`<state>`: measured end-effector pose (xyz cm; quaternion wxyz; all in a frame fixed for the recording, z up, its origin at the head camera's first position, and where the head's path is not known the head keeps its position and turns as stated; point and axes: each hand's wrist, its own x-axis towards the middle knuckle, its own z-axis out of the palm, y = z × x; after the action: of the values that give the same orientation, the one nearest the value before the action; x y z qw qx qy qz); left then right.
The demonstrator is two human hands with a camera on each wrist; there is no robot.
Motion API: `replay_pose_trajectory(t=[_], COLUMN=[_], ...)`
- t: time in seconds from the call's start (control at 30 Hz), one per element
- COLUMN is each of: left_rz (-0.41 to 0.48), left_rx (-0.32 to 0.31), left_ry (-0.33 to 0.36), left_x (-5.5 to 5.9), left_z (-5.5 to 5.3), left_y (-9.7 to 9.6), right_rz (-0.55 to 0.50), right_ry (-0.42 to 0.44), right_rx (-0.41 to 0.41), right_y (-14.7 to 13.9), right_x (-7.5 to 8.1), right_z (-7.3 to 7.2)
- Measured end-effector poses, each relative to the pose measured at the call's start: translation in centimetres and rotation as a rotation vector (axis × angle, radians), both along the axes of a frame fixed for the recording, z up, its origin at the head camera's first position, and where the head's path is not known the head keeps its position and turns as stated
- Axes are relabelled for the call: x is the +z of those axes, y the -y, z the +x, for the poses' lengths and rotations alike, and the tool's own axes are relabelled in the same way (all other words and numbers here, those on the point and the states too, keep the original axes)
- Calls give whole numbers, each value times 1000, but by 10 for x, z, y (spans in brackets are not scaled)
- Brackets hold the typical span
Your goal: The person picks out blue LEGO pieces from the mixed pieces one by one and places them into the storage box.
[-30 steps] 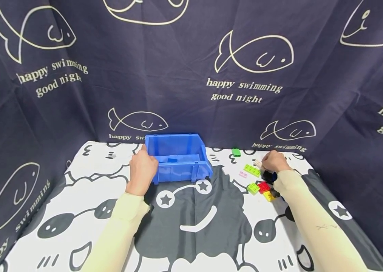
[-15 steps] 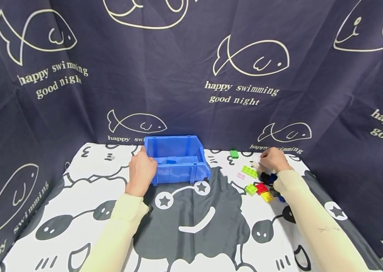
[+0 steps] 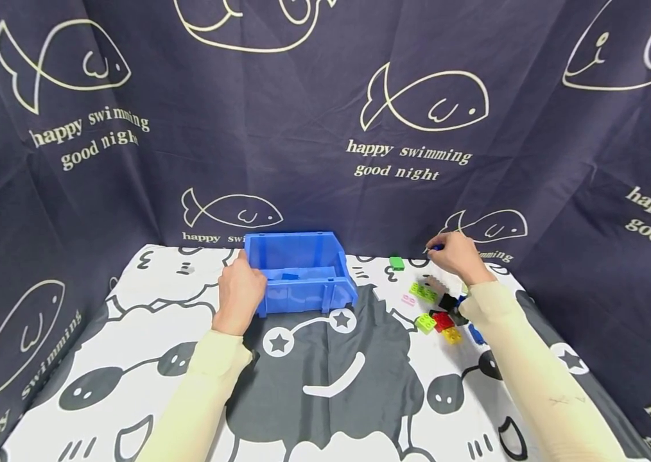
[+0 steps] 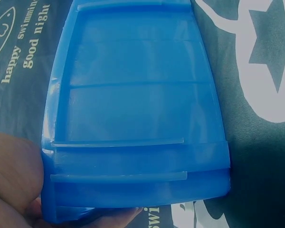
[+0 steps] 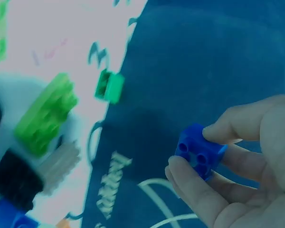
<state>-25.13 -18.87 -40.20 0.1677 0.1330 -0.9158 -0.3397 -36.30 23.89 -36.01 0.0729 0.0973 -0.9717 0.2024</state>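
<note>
A blue plastic bin stands at the back of the cloth-covered table. My left hand grips its left rim; the left wrist view shows the bin's side wall with the hand round its edge. A small blue piece lies inside the bin. Above the loose bricks at the right, my right hand pinches a blue toy brick, raised off the cloth. The right wrist view shows thumb and fingers on either side of the brick, its studs or holes facing the camera.
Loose bricks lie below the right hand: lime, pink, red, yellow, black and blue. A green brick lies farther back. A dark fabric backdrop rises behind the table.
My right hand has lifted from the pile and moved slightly left, with a blue brick now visible in its fingers. The left hand keeps its grip on the bin. The head view has shifted slightly.
</note>
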Motion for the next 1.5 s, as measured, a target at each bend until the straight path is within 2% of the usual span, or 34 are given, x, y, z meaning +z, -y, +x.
replay_pose_trajectory(t=[0.27,0.57,0.87,1.1,1.5], left_rz=[-2,2,2,1,-6], left_rx=[9,5,4,8,5], left_ry=[-11,-13,-10,-35,-18], left_x=[-1,-3,-2,-1,-1], left_z=[-1,-1,-1,-1,-2], left_y=[1,2,3,2,0], right_rz=[-53,-116,-134,-168,-196], right_ry=[-51,-47,-54,-69,-73], right_rx=[51,70,130,153,201], right_y=[33,69,103,128,164], right_x=[26,48,55,59,71], right_z=[14,35,49,55,60])
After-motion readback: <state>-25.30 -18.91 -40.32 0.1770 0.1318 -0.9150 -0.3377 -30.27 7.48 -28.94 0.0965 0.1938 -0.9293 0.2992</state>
